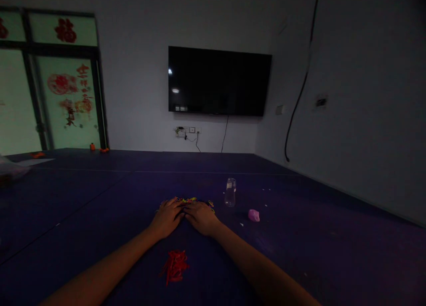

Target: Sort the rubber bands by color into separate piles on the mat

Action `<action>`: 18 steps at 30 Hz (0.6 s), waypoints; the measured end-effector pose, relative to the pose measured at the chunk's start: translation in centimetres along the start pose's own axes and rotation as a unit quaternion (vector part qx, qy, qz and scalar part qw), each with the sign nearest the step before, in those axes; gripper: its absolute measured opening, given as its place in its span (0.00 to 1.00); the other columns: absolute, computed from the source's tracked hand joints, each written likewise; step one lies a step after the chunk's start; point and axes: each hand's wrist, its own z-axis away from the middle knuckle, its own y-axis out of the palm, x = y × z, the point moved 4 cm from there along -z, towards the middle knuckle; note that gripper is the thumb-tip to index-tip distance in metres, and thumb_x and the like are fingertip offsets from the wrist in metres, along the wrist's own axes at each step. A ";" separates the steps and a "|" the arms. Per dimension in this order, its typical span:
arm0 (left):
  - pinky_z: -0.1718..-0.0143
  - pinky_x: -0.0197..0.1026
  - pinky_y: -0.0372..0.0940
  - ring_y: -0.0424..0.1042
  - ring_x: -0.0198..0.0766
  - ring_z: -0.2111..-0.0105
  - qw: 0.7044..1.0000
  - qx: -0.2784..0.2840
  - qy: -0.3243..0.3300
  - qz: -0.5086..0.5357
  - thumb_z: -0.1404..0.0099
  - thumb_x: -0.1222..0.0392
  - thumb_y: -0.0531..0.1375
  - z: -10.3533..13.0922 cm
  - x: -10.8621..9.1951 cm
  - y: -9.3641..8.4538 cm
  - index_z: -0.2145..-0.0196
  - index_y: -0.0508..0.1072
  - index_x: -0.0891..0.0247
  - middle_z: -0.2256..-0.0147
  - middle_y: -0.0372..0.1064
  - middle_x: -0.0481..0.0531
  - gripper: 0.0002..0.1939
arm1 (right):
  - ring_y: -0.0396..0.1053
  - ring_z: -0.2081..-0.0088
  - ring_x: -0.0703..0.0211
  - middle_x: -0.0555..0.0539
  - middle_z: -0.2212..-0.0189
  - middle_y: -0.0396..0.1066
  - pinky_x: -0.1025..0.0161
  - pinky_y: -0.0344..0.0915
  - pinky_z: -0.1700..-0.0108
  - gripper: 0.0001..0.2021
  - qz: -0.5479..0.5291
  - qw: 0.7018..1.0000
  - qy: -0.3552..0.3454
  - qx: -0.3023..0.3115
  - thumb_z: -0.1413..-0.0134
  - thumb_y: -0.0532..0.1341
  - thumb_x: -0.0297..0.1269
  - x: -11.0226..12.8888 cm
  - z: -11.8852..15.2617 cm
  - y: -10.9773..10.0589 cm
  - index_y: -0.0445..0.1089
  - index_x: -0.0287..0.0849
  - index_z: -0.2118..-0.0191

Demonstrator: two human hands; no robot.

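Note:
My left hand (167, 218) and my right hand (201, 217) lie flat, side by side, on a spread of small multicoloured strips (188, 200). Yellow and other bright bits show beyond and between my fingers, while the rest is hidden under my palms. My fingers are stretched out and the two hands nearly touch at the fingertips. Closer to me, between my forearms, sits a loose pile of red strips (175, 266) that neither hand touches.
A clear container (230, 192) stands right of my right hand, with a crumpled pink thing (254, 215) nearer. White scraps dot the dark blue surface (109, 188). A translucent bag (12, 169) lies at far left. A television (219, 82) hangs on the wall.

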 end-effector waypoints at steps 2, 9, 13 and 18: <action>0.41 0.57 0.49 0.55 0.47 0.40 1.000 -0.001 0.001 0.000 0.33 0.59 0.50 0.0 0.0 0.0 0.49 0.70 0.57 0.45 0.65 0.52 0.17 | 0.66 0.51 0.53 0.43 0.56 0.73 0.56 0.58 0.47 0.15 0.008 1.000 0.019 0.000 0.38 0.49 0.35 -0.1 0.0 -0.1 0.72 0.41 0.56; 0.42 0.54 0.52 0.59 0.46 0.43 0.999 -0.042 0.011 -0.002 0.33 0.60 0.50 0.0 0.1 -0.2 0.53 0.73 0.62 0.47 0.67 0.56 0.16 | 0.58 0.42 0.50 0.41 0.43 0.62 0.52 0.54 0.43 0.20 0.009 0.999 0.051 -0.008 0.38 0.49 0.40 -0.6 0.2 0.2 0.63 0.41 0.43; 0.42 0.53 0.53 0.61 0.45 0.45 0.999 -0.036 0.029 0.012 0.33 0.61 0.51 0.0 -0.1 -0.2 0.53 0.73 0.61 0.49 0.69 0.55 0.15 | 0.56 0.41 0.52 0.43 0.42 0.61 0.52 0.52 0.41 0.20 -0.008 0.999 0.031 0.012 0.36 0.47 0.41 -0.7 0.2 0.6 0.62 0.42 0.43; 0.42 0.54 0.52 0.61 0.45 0.44 1.000 -0.028 0.012 0.004 0.33 0.60 0.51 0.1 -0.2 -0.4 0.52 0.73 0.60 0.49 0.69 0.54 0.16 | 0.65 0.48 0.53 0.43 0.52 0.71 0.56 0.56 0.46 0.17 0.007 0.999 0.044 0.004 0.37 0.47 0.38 -0.3 0.1 -0.2 0.70 0.41 0.52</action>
